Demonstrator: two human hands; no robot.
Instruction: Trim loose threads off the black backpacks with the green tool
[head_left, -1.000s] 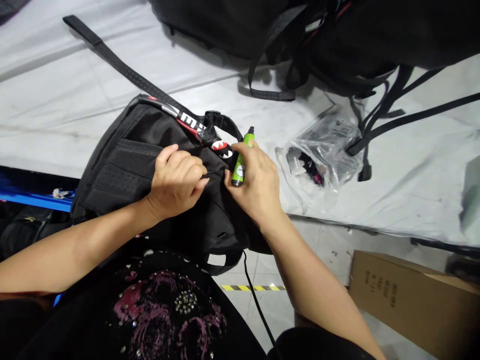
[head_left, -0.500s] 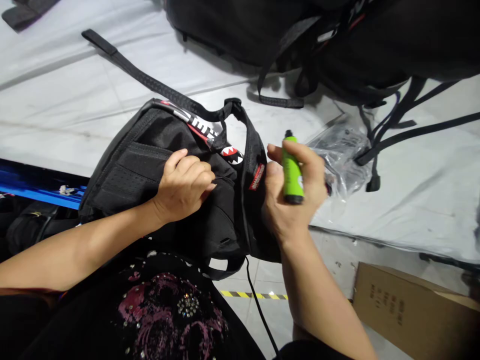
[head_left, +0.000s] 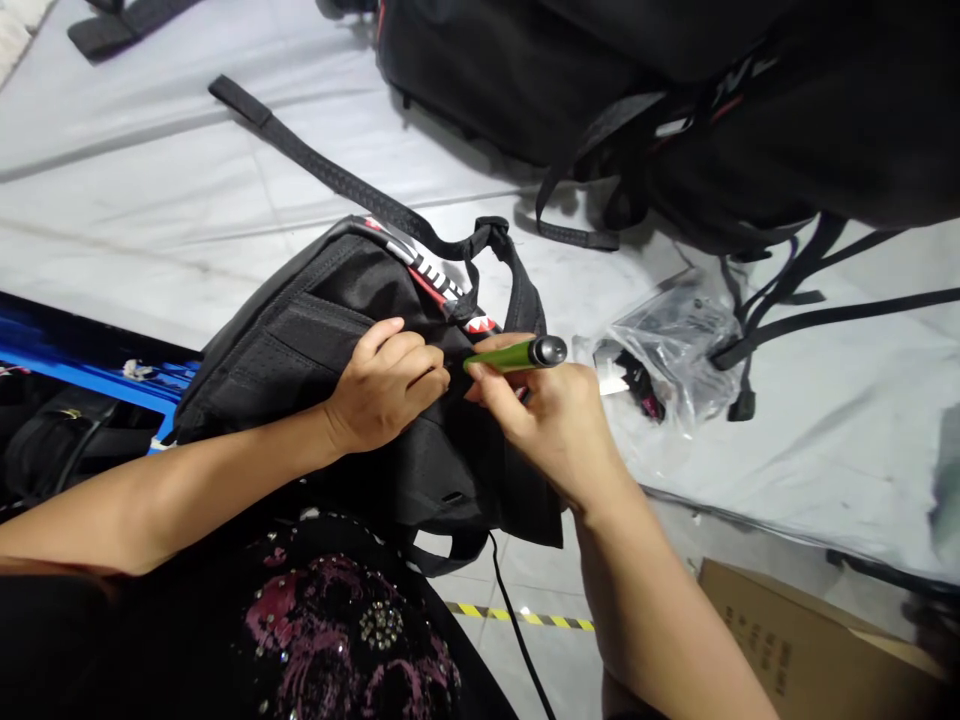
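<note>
A black backpack [head_left: 315,320] lies on its side in front of me, with a red, white and black shark-tooth print along one edge. My left hand [head_left: 390,385] is closed against its fabric, the fingertips curled out of sight. Close beside it, my right hand [head_left: 544,405] grips a short green tube with black ends [head_left: 510,358], whose exact kind I cannot make out. The tube lies nearly level, its far tip near the bag's surface and my left fingers. Over the bag's top end runs a black strap [head_left: 322,175], stretching away to the upper left.
Large black bags [head_left: 525,80] fill the far side of the white-covered table [head_left: 112,230]. A clear plastic bag [head_left: 675,350] lies to the right among loose straps. A cardboard box [head_left: 787,640] stands on the floor at lower right. A blue rail [head_left: 90,375] runs at left.
My right hand has moved left and turned the green tube from upright to nearly level, bringing it to the backpack beside my left hand. The left hand keeps its place on the fabric.
</note>
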